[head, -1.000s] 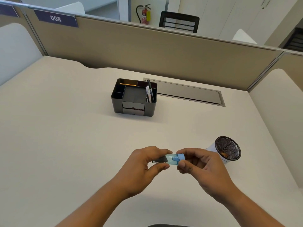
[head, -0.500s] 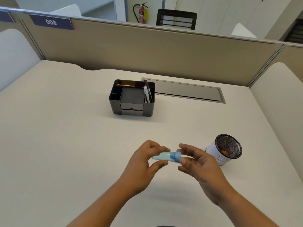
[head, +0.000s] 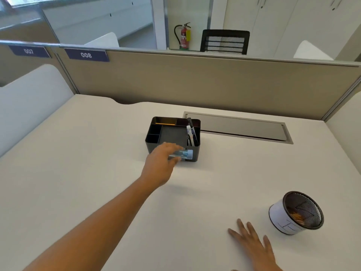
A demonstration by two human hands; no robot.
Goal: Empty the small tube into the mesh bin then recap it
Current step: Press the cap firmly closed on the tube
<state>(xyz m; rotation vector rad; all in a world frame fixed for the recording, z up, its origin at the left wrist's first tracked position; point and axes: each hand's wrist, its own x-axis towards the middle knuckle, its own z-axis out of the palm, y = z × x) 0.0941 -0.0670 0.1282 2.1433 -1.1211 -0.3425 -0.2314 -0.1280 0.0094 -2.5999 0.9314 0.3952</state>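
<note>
Across the desk (head: 97, 173), the capped small tube (head: 180, 155) is grasped by the left hand (head: 162, 163) beside the organizer (head: 193, 153), seemingly emptied, while the right hand (head: 252, 243) is rested open near the mesh bin (head: 277, 214).

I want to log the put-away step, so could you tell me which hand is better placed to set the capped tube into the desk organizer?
Left. The left hand already holds the tube at the organizer; the right hand lies flat, empty, near the mesh bin.

white desk (head: 78, 173) | black organizer (head: 193, 155) centre-far | mesh bin (head: 279, 218) near right | right hand (head: 252, 245) flat, near
</note>
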